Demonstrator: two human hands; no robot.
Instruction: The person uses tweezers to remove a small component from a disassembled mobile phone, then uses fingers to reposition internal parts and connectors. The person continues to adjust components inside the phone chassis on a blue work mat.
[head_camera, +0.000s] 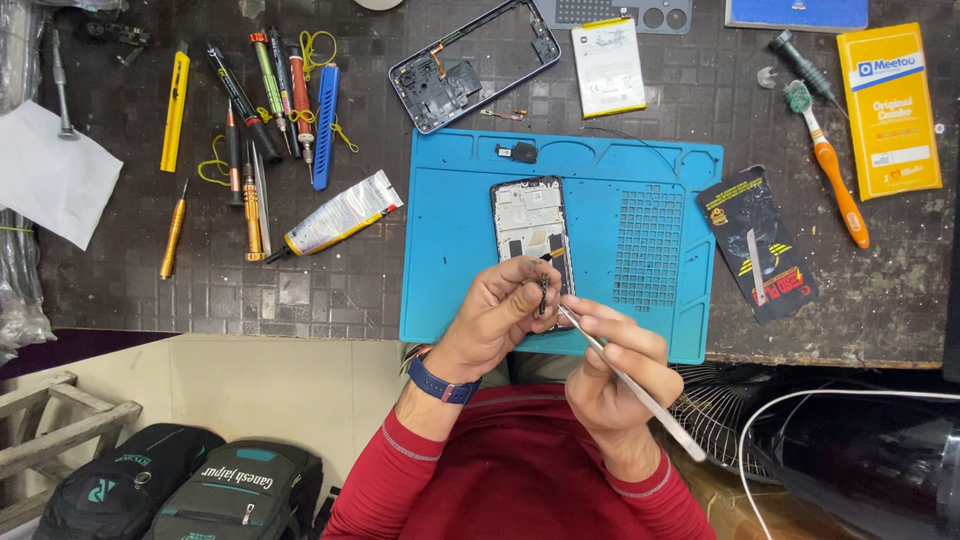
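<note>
Small dark part (543, 293) pinched in left hand (500, 310) fingertips just below the opened phone (532, 232) on the blue mat (450, 250) — raised close for right hand (610, 365), clenched on metal tweezers (630, 385), tips meeting it

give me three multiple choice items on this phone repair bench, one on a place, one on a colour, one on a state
1. Where does the opened phone lie?
A. on the blue mat
B. on the white paper
C. on the backpacks

2. What colour is the wrist band?
A. yellow
B. dark blue
C. white

3. What does the right hand hold?
A. nothing
B. a glue tube
C. tweezers

Answers:
1 A, the phone rests on the blue mat.
2 B, the band on the left hand's wrist is dark blue.
3 C, thin metal tweezers run through its fingers.
</note>
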